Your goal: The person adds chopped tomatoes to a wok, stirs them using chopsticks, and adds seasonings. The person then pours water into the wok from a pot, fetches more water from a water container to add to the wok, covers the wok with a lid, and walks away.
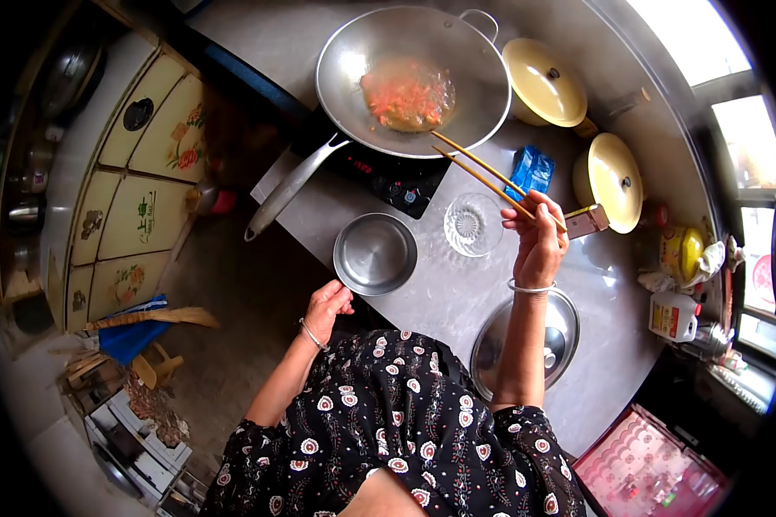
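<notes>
A pair of wooden chopsticks (478,169) is held in my right hand (539,234), with the tips slanting up to the near rim of a large steel wok (336,77). Chopped red food (409,93) sits in bubbling liquid at the wok's bottom. My left hand (328,310) is closed, fingers curled, beside the lower left rim of a metal bowl (375,254); whether it touches the bowl or grips anything is hidden. Left of my right hand lies a clear glass dish (473,225). Below my right wrist, under the forearm, is a steel lid (500,340).
The wok rests on an induction cooker (405,185), its long handle (293,185) jutting left past the counter edge. A blue packet (531,170), a small box (587,221) and two yellow lidded pots (543,82) stand to the right. Bottles (674,315) line the window side.
</notes>
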Available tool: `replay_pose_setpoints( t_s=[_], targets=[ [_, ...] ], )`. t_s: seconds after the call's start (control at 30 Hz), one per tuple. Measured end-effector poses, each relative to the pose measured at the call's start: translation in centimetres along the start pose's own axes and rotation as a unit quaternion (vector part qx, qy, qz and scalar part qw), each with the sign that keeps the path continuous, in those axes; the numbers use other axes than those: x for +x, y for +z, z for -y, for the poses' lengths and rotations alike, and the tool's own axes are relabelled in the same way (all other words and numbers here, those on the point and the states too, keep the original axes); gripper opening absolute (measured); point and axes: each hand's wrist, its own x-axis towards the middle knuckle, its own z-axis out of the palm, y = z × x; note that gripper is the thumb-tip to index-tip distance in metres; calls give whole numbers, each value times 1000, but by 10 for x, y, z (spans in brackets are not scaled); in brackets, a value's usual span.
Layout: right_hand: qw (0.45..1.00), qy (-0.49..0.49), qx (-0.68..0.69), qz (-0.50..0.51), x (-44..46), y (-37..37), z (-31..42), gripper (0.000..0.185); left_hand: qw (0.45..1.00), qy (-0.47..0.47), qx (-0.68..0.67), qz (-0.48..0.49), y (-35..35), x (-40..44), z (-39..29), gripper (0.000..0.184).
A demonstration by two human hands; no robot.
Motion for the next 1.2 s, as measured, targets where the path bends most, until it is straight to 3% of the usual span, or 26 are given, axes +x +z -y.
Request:
replay_pose_setpoints(
  t_s=[0.23,0.6,0.87,1.2],
  targets=[
    [1000,2,14,-3,0,0,0,26,999,10,30,3,2,-25,-39,15],
    [999,1,33,-14,4,-3,-1,26,997,62,48,20,21,-68,-175,18],
    [999,8,34,-16,7,-7,-2,25,978,167,117,-38,16,-33,-245,21],
    [999,13,35,-24,16,-8,-1,25,964,173,175,-100,9,21,-296,29]
  ],
)
